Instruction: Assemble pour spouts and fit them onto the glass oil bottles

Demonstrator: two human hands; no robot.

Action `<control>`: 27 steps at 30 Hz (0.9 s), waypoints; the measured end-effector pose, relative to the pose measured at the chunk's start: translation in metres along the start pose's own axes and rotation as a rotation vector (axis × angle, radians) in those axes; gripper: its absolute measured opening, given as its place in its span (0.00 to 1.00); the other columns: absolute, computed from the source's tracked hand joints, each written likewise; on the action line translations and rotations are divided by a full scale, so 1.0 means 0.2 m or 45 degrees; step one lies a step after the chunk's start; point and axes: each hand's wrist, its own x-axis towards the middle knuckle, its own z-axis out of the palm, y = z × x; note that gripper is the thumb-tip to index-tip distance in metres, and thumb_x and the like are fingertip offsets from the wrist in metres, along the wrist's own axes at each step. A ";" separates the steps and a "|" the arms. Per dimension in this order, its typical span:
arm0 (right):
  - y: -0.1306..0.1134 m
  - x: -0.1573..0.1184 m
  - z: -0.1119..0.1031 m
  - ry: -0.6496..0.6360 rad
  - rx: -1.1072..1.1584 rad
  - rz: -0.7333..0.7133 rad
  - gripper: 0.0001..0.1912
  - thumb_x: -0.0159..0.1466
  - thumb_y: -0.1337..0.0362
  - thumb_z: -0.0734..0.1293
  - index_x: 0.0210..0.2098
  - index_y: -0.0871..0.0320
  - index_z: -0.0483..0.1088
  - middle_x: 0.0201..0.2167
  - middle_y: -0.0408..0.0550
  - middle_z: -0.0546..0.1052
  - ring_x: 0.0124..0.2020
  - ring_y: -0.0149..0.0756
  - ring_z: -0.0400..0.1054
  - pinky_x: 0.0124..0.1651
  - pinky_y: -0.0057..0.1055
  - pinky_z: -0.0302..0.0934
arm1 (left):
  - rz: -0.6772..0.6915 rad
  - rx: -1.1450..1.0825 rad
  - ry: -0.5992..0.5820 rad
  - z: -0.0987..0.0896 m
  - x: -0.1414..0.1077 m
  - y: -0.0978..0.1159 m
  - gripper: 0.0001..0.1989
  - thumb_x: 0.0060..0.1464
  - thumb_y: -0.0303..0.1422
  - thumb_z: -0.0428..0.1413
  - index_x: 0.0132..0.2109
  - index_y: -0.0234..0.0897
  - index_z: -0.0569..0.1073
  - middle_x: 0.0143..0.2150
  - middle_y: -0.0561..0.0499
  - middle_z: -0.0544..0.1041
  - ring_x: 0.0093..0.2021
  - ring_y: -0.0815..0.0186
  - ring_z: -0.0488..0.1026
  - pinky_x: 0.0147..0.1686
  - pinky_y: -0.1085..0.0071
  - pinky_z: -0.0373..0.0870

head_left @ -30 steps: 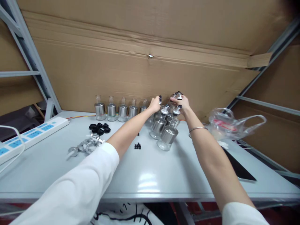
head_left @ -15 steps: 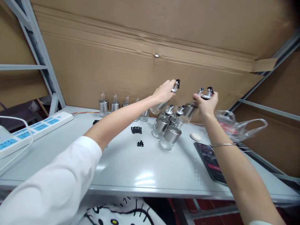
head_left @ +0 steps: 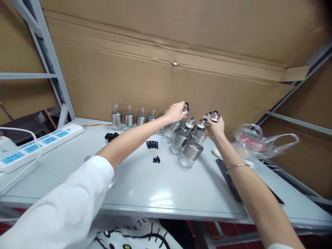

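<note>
The left hand (head_left: 175, 112) pinched a black-tipped pourer (head_left: 185, 109) over the back of the bottle cluster (head_left: 180, 140); the fingers and wrist hid the lower part, so whether it touched a bottle neck could not be told. The right hand (head_left: 217, 128) was curled around loose pourers (head_left: 214, 117), their pale spouts and black tips poking out above the fingers, though the palm hid how many there were. It was just beside the cluster, where bottles overlapped and blocked one another; two pourers stood up among them, but which necks they sat in was hard to make out. The front bottle (head_left: 192, 152) showed its steel sleeve and clear base. Farther left, a bottle row (head_left: 129, 120) stood along the cardboard (head_left: 129, 76), its right end partly covered by the left arm. That arm also cut off the black rings (head_left: 110, 136), while small black caps (head_left: 156, 159) and short black tubes (head_left: 152, 144) lay in view on the table (head_left: 140, 186). The right forearm covered part of the phone (head_left: 228, 180), and the see-through bag (head_left: 250, 141) was blurry.
</note>
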 end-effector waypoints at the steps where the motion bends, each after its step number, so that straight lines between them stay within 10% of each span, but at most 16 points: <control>1: 0.02 -0.01 0.01 -0.015 0.009 0.015 0.27 0.39 0.63 0.75 0.31 0.54 0.56 0.28 0.38 0.69 0.31 0.34 0.71 0.28 0.28 0.67 | -0.004 -0.003 -0.010 0.01 0.00 -0.01 0.17 0.47 0.30 0.62 0.44 0.34 0.68 0.45 0.44 0.75 0.47 0.55 0.72 0.45 0.63 0.67; 27: 0.02 -0.08 -0.01 -0.252 -0.046 0.335 0.16 0.42 0.60 0.70 0.31 0.56 0.68 0.28 0.43 0.76 0.27 0.34 0.70 0.23 0.25 0.62 | -0.188 -0.006 -0.204 0.07 -0.09 0.01 0.25 0.47 0.34 0.61 0.50 0.29 0.63 0.53 0.33 0.71 0.52 0.51 0.71 0.44 0.66 0.68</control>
